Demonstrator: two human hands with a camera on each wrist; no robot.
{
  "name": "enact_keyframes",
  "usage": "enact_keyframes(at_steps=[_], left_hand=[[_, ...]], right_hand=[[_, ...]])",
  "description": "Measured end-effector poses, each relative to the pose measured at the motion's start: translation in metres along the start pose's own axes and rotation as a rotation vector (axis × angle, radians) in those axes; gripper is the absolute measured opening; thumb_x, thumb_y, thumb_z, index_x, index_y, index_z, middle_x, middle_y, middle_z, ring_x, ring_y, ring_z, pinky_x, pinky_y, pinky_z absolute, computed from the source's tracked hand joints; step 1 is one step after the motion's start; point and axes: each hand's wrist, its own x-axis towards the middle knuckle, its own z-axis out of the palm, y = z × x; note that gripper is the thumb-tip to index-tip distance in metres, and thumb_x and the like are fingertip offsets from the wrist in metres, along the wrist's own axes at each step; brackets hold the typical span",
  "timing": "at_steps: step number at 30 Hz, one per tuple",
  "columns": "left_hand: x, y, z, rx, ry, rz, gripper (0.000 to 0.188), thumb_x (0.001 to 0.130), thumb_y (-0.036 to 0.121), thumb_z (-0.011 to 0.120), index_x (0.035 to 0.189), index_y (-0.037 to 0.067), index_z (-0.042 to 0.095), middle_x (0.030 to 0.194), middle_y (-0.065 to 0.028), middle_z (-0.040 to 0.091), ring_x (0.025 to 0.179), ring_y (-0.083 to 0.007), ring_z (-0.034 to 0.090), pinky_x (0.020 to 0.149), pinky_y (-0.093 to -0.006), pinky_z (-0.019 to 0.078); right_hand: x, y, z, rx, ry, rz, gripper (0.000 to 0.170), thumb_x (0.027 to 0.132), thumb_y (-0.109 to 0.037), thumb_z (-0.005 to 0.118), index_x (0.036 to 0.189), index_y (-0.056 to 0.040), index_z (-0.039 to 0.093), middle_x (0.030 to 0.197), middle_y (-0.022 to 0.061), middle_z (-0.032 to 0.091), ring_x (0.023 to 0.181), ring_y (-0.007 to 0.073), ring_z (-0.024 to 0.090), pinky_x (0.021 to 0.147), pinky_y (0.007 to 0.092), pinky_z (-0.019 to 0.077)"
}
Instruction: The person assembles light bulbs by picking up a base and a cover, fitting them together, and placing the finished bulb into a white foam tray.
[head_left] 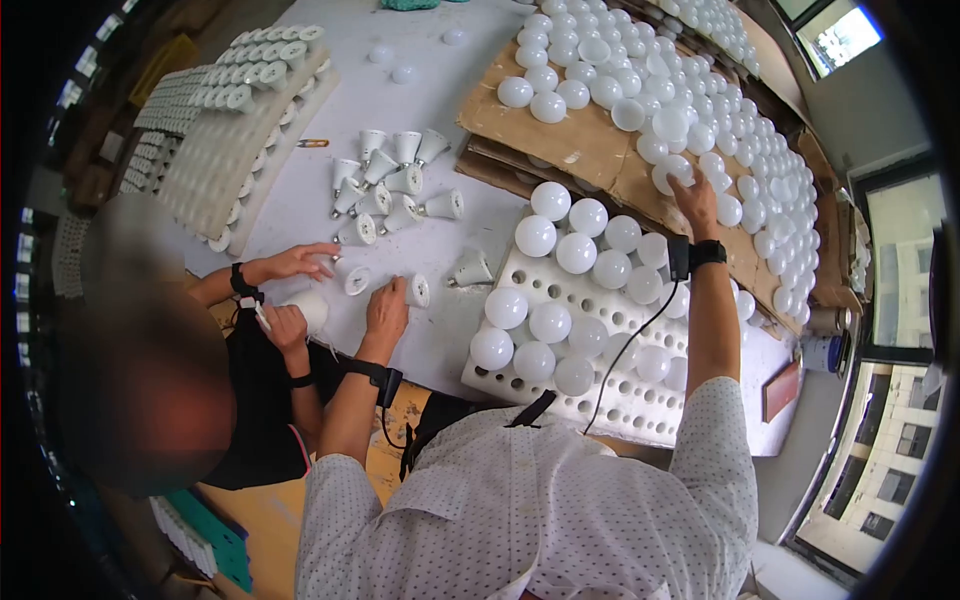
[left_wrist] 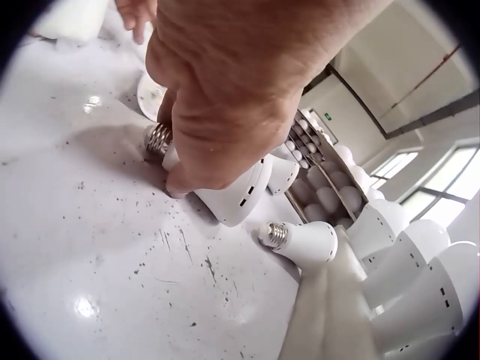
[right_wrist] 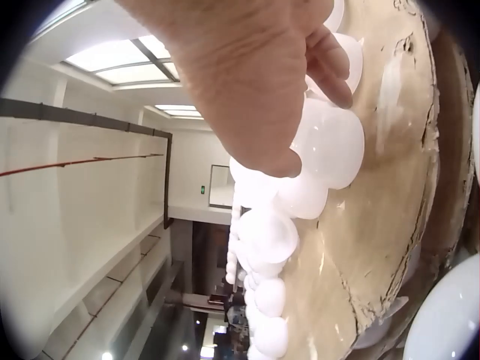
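My left hand (head_left: 386,318) grips a white bulb housing (head_left: 416,291) lying on its side on the table. In the left wrist view its metal screw cap (left_wrist: 157,139) sticks out beside my fingers. Out to the right, my right hand (head_left: 697,200) holds a round white bulb cover (head_left: 669,176) at the edge of the cardboard, thumb on one side and fingers on the other. In the right wrist view that cover (right_wrist: 334,142) sits among others. Close to my left hand are another housing (head_left: 352,278) and a single housing (head_left: 470,268) by the foam tray.
A white foam tray (head_left: 530,278) with holes carries rows of domed bulbs. Several loose housings (head_left: 380,190) lie mid-table. Stacked cardboard (head_left: 590,150) bears many covers. At left, another person's hands (head_left: 295,262) work beside mine, near racks of housings (head_left: 225,130).
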Motion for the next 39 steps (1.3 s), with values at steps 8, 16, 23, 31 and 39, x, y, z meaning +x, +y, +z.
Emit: enact_keyframes(at_steps=[8,16,23,31,39], left_hand=[[-0.040,0.023,-0.021,-0.272,0.076,-0.356,0.038,0.068,0.007,0.068,0.099,0.000,0.047,0.096,-0.0221,0.060,0.090,-0.0370,0.058,0.077,-0.0418,0.0464],[-0.071,0.064,-0.062,-1.400,0.016,-0.261,0.052,0.069,0.001,0.057,0.119,-0.003,0.044,0.115,-0.0198,0.055,0.098,-0.0224,0.060,0.076,-0.0311,0.0489],[-0.065,0.149,-0.102,-1.333,-0.529,0.325,0.053,0.066,0.015,0.071,0.112,-0.003,0.052,0.103,-0.0117,0.062,0.088,-0.0166,0.059,0.080,-0.0298,0.0462],[-0.062,0.181,-0.097,-0.869,-0.715,0.490,0.060,0.059,0.026,0.079,0.107,-0.002,0.057,0.095,-0.0127,0.063,0.088,-0.0185,0.060,0.081,-0.0290,0.0447],[-0.072,0.181,-0.102,-0.775,-0.725,0.473,0.052,0.057,0.023,0.079,0.098,-0.001,0.059,0.087,-0.0125,0.063,0.080,-0.0182,0.060,0.074,-0.0296,0.0455]], right_hand=[[0.008,-0.002,0.002,-0.017,0.100,0.068,0.072,0.069,-0.048,0.066,0.118,0.0006,0.047,0.106,0.0210,0.059,0.094,0.0326,0.060,0.079,0.0380,0.0478],[-0.124,0.008,-0.050,1.620,-0.310,0.000,0.070,0.079,-0.023,0.064,0.134,-0.0073,0.025,0.111,0.0137,0.051,0.077,0.0204,0.060,0.061,0.0240,0.0505],[-0.252,-0.058,-0.065,1.471,-0.666,-0.062,0.086,0.056,-0.037,0.082,0.121,-0.0076,0.035,0.107,0.0160,0.056,0.084,0.0246,0.063,0.060,0.0278,0.0525],[-0.309,-0.085,-0.070,1.219,-0.866,-0.116,0.077,0.060,-0.032,0.080,0.122,-0.0043,0.043,0.112,0.0069,0.055,0.096,0.0156,0.056,0.082,0.0286,0.0456],[-0.322,-0.088,-0.059,0.971,-0.853,-0.275,0.075,0.060,-0.026,0.080,0.123,-0.0036,0.046,0.106,0.0064,0.057,0.095,0.0144,0.054,0.085,0.0289,0.0428]])
